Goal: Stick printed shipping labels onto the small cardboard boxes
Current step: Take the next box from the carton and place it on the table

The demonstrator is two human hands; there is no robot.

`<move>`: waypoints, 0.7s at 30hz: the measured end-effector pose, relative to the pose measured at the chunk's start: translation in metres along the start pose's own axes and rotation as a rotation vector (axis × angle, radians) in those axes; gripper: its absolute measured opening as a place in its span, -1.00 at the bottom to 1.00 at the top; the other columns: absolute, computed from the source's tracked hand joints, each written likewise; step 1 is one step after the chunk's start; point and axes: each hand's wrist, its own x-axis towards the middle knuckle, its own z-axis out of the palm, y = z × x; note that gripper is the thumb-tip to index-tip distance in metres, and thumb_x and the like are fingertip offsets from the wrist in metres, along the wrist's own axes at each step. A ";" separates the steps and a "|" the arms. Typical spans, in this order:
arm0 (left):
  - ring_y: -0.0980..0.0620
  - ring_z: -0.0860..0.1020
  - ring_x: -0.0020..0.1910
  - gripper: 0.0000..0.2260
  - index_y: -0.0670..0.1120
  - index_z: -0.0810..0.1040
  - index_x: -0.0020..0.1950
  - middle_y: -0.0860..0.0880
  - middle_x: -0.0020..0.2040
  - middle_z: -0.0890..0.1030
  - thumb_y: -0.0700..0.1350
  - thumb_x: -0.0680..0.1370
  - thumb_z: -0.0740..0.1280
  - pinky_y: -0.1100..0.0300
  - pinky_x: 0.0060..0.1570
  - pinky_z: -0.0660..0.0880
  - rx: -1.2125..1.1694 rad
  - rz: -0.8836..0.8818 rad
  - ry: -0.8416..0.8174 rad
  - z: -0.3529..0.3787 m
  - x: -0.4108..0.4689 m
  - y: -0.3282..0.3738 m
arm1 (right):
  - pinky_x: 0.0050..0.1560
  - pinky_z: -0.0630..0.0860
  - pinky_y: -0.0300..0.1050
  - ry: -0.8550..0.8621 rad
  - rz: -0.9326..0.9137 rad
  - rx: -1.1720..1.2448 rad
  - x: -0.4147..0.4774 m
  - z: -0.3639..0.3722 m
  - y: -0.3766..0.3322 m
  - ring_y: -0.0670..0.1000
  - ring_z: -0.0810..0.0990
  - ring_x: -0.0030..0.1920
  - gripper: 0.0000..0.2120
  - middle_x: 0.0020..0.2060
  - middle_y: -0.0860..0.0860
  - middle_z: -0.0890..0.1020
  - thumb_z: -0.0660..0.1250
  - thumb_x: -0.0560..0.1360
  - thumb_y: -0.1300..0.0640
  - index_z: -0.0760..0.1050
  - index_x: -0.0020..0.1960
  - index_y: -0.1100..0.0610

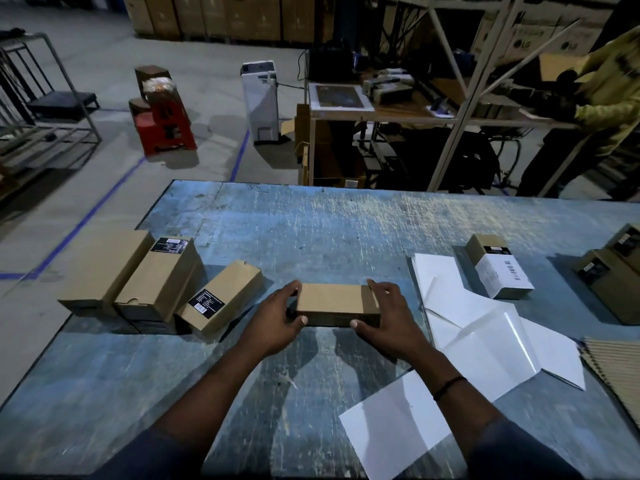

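Note:
A small plain cardboard box (334, 301) lies lengthwise on the worn blue table (311, 230), in the middle. My left hand (277, 320) grips its left end, thumb on the near side. Its right end is gripped by my right hand (388, 317), fingers over the far edge. No white label shows on its top. To the left lie three more cardboard boxes (162, 278); two carry small black stickers. At the right stands a box with a white shipping label (500, 271) wrapped over it. White label sheets (485, 334) lie spread to the right of my hands.
Another white sheet (391, 434) lies near the front edge. Stacked boxes (613, 275) and corrugated card (616, 368) sit at the far right. Beyond the table stand a metal shelf desk (381, 112), a red stool (166, 126) and a person in yellow (609, 95).

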 end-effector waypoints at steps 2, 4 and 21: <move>-0.04 0.45 0.43 -0.35 0.03 0.27 0.60 0.01 0.51 0.42 -0.08 0.57 0.45 0.06 0.33 0.47 -0.040 0.022 -0.008 0.000 0.001 -0.003 | 0.35 0.44 0.14 -0.022 -0.019 0.014 0.001 0.000 0.007 0.15 0.40 0.38 -0.09 0.43 0.03 0.28 0.29 0.36 -0.38 0.16 0.60 -0.05; 0.02 0.49 0.38 -0.40 0.05 0.30 0.58 0.04 0.47 0.47 -0.09 0.58 0.44 0.08 0.26 0.50 -0.093 0.039 0.002 0.000 0.001 -0.005 | 0.33 0.45 0.09 -0.030 -0.045 0.067 0.002 -0.002 0.009 0.12 0.42 0.38 -0.14 0.43 0.04 0.33 0.35 0.40 -0.31 0.18 0.59 -0.03; 0.12 0.69 -0.16 -0.55 0.17 0.57 0.33 0.02 -0.19 0.73 0.35 0.54 0.32 0.17 -0.22 0.59 -0.091 -0.137 0.163 0.001 0.008 0.007 | -0.32 0.46 -0.13 0.203 0.384 0.298 0.012 -0.016 -0.012 -0.06 0.65 -0.32 -0.39 -0.33 0.02 0.67 0.23 0.45 -0.51 0.57 -0.14 0.05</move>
